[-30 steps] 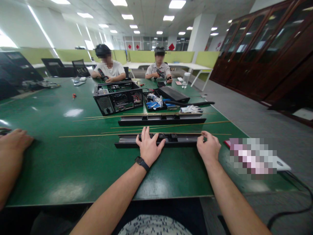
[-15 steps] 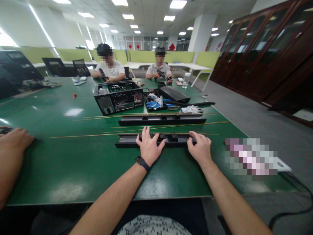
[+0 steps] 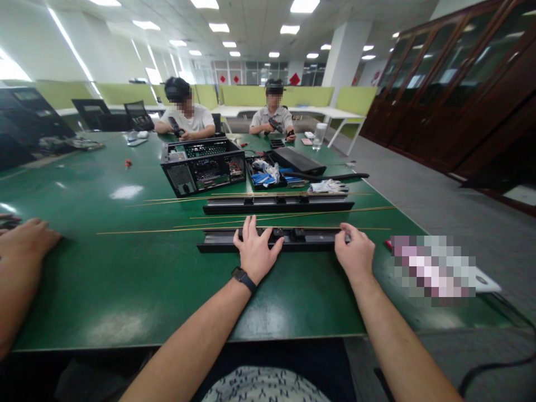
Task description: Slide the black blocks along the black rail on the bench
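Observation:
My left hand [image 3: 257,245], with a dark watch on its wrist, lies with fingers spread across the near black rail [image 3: 221,246]. Small black blocks [image 3: 298,234] sit in the rail's channel to the right of those fingers. At the rail's right end, the thumb and forefinger of my right hand [image 3: 355,249] are pinched on a thin brass-coloured rod [image 3: 142,232]. This rod runs lengthwise along the rail and sticks out beyond both ends. Part of it is hidden behind my hands.
A second black rail [image 3: 276,209] lies parallel farther back, with more thin rods around it. Behind stand an opened computer case [image 3: 205,167] and a tray of gloves [image 3: 268,176]. Another person's hand [image 3: 31,237] rests at left. Two people sit across the table.
My right hand has moved right along the rail, and the thin rod has slid right with it. My left hand has stayed in place.

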`<action>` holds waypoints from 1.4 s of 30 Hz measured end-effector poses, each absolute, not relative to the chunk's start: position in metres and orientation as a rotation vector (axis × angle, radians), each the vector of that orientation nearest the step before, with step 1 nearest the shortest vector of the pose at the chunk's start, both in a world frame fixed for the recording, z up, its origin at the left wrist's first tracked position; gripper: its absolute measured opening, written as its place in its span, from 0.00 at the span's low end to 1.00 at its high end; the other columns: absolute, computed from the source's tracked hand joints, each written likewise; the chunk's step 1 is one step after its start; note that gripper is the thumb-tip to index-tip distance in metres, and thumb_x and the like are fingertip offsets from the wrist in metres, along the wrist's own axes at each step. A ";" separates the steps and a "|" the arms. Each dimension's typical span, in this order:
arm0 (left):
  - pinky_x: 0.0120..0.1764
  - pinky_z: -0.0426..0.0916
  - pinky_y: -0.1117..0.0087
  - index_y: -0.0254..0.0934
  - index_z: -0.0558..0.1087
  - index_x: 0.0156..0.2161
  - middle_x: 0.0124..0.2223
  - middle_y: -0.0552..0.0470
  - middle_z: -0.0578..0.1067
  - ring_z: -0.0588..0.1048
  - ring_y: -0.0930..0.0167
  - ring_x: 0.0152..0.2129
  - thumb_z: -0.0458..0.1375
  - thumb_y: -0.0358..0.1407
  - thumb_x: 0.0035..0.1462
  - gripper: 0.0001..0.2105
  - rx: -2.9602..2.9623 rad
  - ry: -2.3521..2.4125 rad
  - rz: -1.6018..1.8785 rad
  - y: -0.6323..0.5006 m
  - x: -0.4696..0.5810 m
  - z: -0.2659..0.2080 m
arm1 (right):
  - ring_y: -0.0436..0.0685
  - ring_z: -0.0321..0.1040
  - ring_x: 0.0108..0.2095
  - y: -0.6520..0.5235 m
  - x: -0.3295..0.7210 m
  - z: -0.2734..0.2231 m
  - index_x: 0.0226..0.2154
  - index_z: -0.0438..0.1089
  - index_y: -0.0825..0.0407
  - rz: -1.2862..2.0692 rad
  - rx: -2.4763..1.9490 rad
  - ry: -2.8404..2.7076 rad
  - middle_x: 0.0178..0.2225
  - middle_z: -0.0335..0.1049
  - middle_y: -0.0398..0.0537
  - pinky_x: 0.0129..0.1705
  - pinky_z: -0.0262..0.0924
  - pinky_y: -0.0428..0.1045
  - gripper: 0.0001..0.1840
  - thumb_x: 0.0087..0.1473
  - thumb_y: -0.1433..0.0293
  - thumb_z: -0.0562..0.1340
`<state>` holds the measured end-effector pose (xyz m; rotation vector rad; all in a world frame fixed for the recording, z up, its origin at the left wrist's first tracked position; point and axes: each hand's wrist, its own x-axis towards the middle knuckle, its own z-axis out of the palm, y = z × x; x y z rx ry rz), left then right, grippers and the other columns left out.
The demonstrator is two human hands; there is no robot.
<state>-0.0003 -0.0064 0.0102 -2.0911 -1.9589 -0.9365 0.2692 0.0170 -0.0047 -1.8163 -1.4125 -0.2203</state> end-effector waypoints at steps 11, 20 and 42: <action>0.65 0.52 0.37 0.48 0.81 0.51 0.73 0.38 0.62 0.56 0.50 0.71 0.60 0.52 0.63 0.18 -2.094 -1.941 -0.949 -0.005 -0.001 0.008 | 0.68 0.69 0.52 0.020 0.287 -0.005 0.53 0.77 0.55 -0.169 -1.984 -1.145 0.47 0.79 0.60 0.59 0.60 0.64 0.26 0.58 0.64 0.54; 0.64 0.53 0.37 0.49 0.81 0.52 0.73 0.37 0.61 0.56 0.52 0.71 0.60 0.53 0.64 0.18 -2.093 -1.946 -0.936 -0.006 -0.001 0.009 | 0.74 0.65 0.56 0.024 0.299 -0.009 0.63 0.68 0.58 -0.129 -2.079 -1.057 0.53 0.74 0.67 0.59 0.59 0.69 0.34 0.55 0.66 0.55; 0.64 0.52 0.37 0.48 0.81 0.52 0.73 0.38 0.62 0.56 0.51 0.71 0.59 0.53 0.64 0.18 -2.099 -1.942 -0.932 -0.005 -0.001 0.008 | 0.69 0.65 0.57 0.022 0.293 -0.013 0.64 0.66 0.53 -0.017 -1.984 -1.234 0.56 0.73 0.60 0.62 0.58 0.67 0.35 0.53 0.66 0.56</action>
